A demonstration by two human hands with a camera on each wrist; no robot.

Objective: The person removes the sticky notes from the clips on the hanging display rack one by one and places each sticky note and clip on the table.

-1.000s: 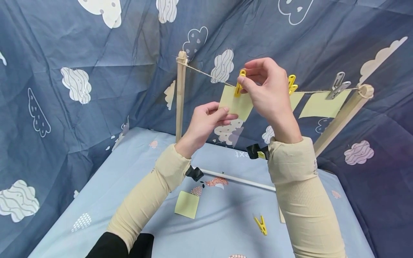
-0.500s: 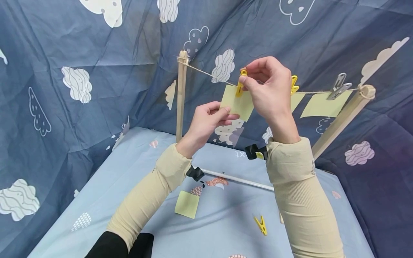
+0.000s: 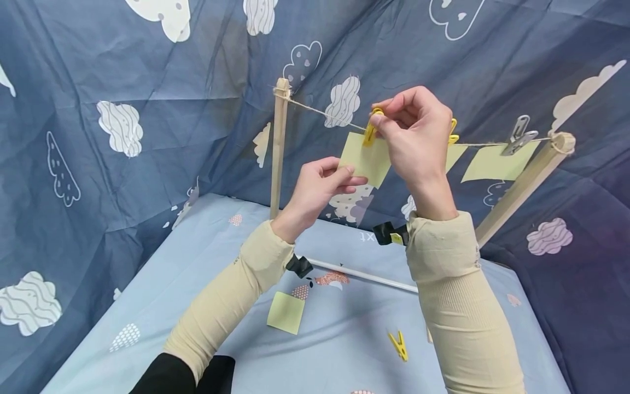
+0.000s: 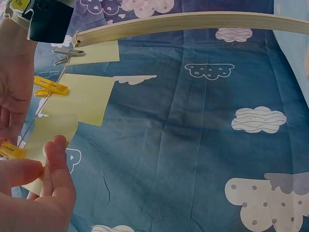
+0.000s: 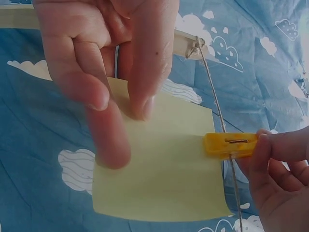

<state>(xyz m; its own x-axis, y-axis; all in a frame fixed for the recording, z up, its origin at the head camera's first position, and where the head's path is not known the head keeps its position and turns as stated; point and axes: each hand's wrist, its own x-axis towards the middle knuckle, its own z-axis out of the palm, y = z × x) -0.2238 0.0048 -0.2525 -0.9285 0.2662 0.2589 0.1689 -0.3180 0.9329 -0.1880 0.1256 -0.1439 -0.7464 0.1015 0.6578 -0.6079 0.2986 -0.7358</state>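
My left hand (image 3: 317, 191) pinches the lower left part of a pale yellow sticky note (image 3: 365, 156) between thumb and fingers. Thumb and fingertips of my right hand (image 3: 418, 139) squeeze the handle end of a yellow clothespin (image 3: 369, 137) at the note's top edge. In the right wrist view the clothespin's tip (image 5: 212, 144) overlaps the note (image 5: 164, 183), and the twine (image 5: 215, 94) runs beneath the clothespin. To the right, another note (image 4: 84, 99) hangs from the twine by a second yellow clothespin (image 4: 52, 86). Farther right, a metal clip (image 3: 519, 137) holds a third note (image 3: 497, 162).
The twine spans a left wooden post (image 3: 278, 148) and a right wooden post (image 3: 526, 191). On the light blue cloth (image 3: 197, 306) lie a loose sticky note (image 3: 286, 312), a yellow clothespin (image 3: 398, 346) and a thin white rod (image 3: 361, 274). Dark blue cloud-print fabric (image 3: 162, 71) hangs behind.
The head view has shifted slightly. Both hands keep their holds on the note and clothespin, and the clothespin leans a little more to the right.
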